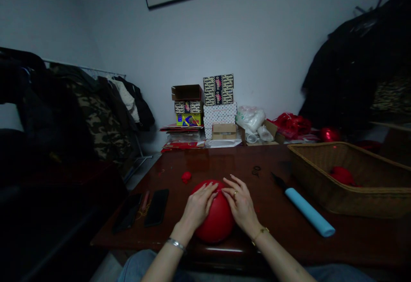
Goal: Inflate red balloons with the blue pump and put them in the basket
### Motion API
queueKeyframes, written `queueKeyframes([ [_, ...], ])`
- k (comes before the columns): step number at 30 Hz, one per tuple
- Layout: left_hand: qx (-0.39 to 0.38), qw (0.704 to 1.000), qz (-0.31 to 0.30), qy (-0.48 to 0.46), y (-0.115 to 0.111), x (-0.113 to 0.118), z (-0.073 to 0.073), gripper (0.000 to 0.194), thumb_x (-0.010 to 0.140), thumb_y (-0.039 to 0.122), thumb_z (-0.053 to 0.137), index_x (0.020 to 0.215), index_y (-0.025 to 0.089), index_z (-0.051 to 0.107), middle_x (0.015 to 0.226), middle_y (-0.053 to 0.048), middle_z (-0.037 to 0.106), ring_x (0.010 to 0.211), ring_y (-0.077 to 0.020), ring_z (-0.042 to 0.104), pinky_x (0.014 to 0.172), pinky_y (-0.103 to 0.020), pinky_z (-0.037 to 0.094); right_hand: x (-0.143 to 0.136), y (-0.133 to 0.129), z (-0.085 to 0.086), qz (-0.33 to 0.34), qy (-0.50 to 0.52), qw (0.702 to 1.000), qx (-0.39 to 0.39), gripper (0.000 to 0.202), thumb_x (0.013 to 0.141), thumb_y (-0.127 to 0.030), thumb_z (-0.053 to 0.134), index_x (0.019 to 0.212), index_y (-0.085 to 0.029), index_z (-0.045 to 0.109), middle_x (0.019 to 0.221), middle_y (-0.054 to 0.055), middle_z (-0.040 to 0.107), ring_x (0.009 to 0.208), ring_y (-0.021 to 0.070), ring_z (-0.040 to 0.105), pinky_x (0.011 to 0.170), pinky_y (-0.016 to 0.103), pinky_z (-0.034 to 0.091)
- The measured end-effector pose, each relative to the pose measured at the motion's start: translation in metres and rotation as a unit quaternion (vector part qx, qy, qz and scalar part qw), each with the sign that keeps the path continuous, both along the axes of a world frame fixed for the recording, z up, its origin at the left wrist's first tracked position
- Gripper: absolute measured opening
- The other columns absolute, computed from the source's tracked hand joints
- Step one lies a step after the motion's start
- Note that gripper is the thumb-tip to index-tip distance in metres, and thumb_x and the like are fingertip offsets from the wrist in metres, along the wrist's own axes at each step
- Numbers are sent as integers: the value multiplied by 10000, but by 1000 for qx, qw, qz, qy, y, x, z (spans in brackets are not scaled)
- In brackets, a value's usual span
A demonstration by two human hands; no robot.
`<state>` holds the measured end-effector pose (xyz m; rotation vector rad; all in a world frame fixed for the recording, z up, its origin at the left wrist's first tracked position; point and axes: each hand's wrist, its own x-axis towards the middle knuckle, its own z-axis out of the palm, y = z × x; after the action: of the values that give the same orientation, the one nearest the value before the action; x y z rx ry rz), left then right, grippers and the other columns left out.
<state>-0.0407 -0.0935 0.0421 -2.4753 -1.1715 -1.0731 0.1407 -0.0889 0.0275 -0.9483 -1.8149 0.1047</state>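
Observation:
A round, inflated red balloon (215, 220) rests at the table's front edge, between my two hands. My left hand (199, 205) lies over its upper left side, fingers bent and closed at the top of the balloon. From the right, my right hand (239, 202) meets it there, thumb and fingertips pinching at the same spot. The balloon's neck is too small and too covered by fingers to make out. Just beyond lies a small crumpled red piece (186, 177). To the right is a light blue hand pump (310, 212) with a black nozzle.
A wicker basket (353, 202) holding something red (343, 175) stands at the right. Two dark phones, one a black phone (156, 207), lie at the left. Small black rings (256, 170) lie farther back. Stacked boxes (220, 115) and plastic bags (252, 119) line the wall.

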Motion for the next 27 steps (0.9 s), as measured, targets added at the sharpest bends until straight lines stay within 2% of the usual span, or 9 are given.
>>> queueKeyframes([
  [9,34,999,-16,1,-4,4,7,242,902,144,444,1067,197,613,1077,-60,690,1046,-189,623,927,-360,512,0,-5,3,7,10,1000,-29,226,893,-254,443,951,-238,661,1245,63,580,1281,251,375,1014,526,376],
  [14,29,1000,-8,1,-3,5,6,228,893,139,457,1055,185,611,1086,-65,686,1048,-187,622,931,-347,508,2,-5,2,-1,-24,1000,-7,310,869,-270,489,1163,-247,583,1299,69,538,1293,261,360,1026,537,354],
  [16,31,1000,-6,3,-3,5,6,227,894,143,454,1055,182,610,1093,-69,683,1046,-188,624,926,-344,511,0,-4,2,-6,-45,999,14,335,866,-247,489,1192,-267,566,1311,52,531,1296,250,358,1040,534,334],
  [22,31,999,-1,8,-4,4,7,231,897,151,445,1066,181,599,1099,-75,679,1030,-190,632,902,-339,525,-3,-2,4,-33,-100,991,81,317,852,-178,493,1125,-287,610,1229,20,602,1262,233,410,1070,540,267],
  [27,7,1000,9,2,-4,5,6,213,902,165,444,1053,189,591,1089,-76,680,1023,-189,636,893,-330,530,-4,-6,4,-64,-92,991,69,252,840,-199,499,1032,-263,647,1174,26,634,1220,240,449,1058,542,272],
])
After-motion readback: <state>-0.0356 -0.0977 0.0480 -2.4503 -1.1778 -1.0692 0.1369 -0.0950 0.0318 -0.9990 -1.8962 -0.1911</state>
